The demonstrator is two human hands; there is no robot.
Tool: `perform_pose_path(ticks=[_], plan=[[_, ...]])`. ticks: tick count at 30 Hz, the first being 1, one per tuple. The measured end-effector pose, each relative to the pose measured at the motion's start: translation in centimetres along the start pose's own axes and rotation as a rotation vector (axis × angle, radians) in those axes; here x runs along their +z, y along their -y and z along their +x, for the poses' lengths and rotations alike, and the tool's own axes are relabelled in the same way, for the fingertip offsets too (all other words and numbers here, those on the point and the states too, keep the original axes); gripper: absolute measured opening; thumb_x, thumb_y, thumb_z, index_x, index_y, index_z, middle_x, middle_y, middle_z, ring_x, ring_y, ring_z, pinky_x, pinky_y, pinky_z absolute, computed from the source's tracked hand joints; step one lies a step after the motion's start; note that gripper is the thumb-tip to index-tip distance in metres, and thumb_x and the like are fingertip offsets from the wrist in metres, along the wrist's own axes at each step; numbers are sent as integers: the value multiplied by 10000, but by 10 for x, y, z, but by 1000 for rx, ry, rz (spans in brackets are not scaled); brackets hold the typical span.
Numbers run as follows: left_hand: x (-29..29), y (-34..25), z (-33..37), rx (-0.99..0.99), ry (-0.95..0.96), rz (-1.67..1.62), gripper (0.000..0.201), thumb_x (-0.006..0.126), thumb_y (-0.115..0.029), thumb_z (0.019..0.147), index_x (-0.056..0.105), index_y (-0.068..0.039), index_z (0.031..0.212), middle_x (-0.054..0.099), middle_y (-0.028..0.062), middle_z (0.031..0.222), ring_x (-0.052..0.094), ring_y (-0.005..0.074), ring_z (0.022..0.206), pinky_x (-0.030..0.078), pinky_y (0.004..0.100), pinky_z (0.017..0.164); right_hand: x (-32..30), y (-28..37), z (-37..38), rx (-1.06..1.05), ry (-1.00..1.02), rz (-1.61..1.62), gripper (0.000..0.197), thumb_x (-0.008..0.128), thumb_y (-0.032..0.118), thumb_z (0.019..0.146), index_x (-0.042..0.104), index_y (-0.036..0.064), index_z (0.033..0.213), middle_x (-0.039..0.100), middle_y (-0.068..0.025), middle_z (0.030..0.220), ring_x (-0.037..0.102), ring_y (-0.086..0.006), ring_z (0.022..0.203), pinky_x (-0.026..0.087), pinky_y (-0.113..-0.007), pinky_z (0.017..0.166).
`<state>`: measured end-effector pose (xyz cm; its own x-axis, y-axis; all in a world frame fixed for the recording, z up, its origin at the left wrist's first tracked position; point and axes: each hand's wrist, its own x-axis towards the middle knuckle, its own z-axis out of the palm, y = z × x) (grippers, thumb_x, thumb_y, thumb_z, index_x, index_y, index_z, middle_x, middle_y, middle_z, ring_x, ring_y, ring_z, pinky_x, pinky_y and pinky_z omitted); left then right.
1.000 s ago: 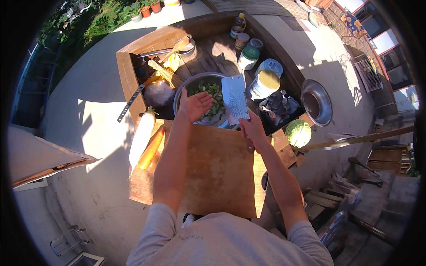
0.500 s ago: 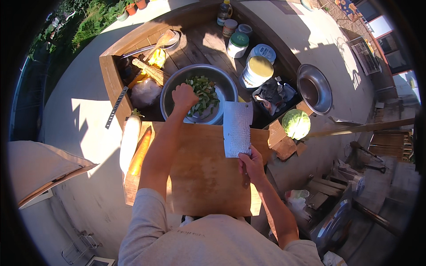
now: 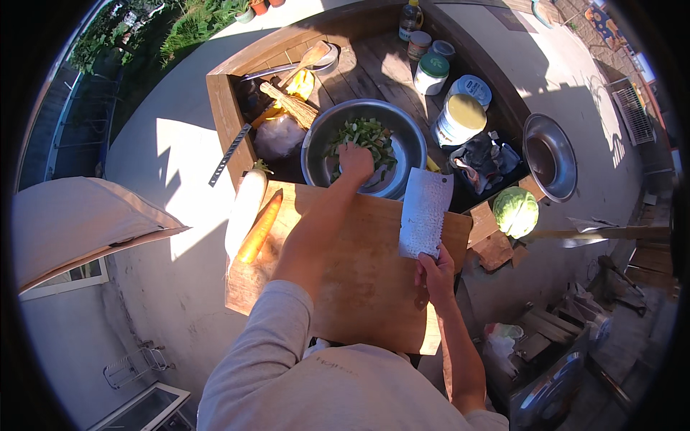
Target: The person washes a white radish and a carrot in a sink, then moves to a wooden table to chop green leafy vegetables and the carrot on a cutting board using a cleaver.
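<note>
My right hand (image 3: 436,273) is wrapped round the handle of a cleaver (image 3: 425,213), its broad dimpled blade upright above the right side of a wooden cutting board (image 3: 359,287). Reaching over the board, my left hand (image 3: 356,164) is down in a large steel bowl (image 3: 413,147) among chopped green vegetables (image 3: 377,136). Its fingers look curled; whether they hold any pieces is hidden. A long white radish (image 3: 246,208) and an orange carrot (image 3: 260,228) lie side by side at the board's left.
Behind the board, a wooden-walled platform (image 3: 359,72) holds a green-lidded jar (image 3: 432,73), large tins (image 3: 460,120), an oil bottle (image 3: 410,18) and a straw brush (image 3: 289,104). At the right are a cabbage (image 3: 516,212) and an empty metal basin (image 3: 549,156). A perforated strip (image 3: 230,154) juts out left.
My left hand has moved lower into the greens in the bowl. The view has swung left, so everything sits farther right. My right hand still holds the cleaver upright.
</note>
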<state>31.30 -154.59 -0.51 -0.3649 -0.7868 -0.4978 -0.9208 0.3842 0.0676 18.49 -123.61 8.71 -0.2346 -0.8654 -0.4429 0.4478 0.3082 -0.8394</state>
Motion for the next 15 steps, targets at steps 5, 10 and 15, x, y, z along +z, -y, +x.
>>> perform_pose_path(ticks=[5, 10, 15], plan=[[20, -4, -62, 131, -681, -121, 575, 701, -206, 715, 580, -20, 1246, 463, 156, 1410, 434, 337, 1275, 335, 502, 1030, 1, -4, -1, -51, 14, -95, 73, 537, 45, 932, 542, 41, 1005, 506, -16, 621, 494, -113, 435, 404, -249, 403], [-22, 43, -228, 5, -900, -258, 561, 719, -141, 735, 558, -74, 1268, 497, 148, 1304, 459, 342, 1191, 359, 467, 998, -5, -10, 1, -105, -9, -117, 52, 542, 56, 931, 541, 52, 983, 512, -14, 609, 510, -114, 425, 388, -236, 389], [35, 140, -308, -273, -809, -97, 512, 712, -101, 739, 552, -38, 1221, 531, 169, 1189, 492, 365, 1114, 379, 486, 959, -2, -18, 0, -123, -22, -118, 49, 552, 61, 928, 546, 69, 976, 515, -9, 612, 506, -109, 422, 386, -229, 382]])
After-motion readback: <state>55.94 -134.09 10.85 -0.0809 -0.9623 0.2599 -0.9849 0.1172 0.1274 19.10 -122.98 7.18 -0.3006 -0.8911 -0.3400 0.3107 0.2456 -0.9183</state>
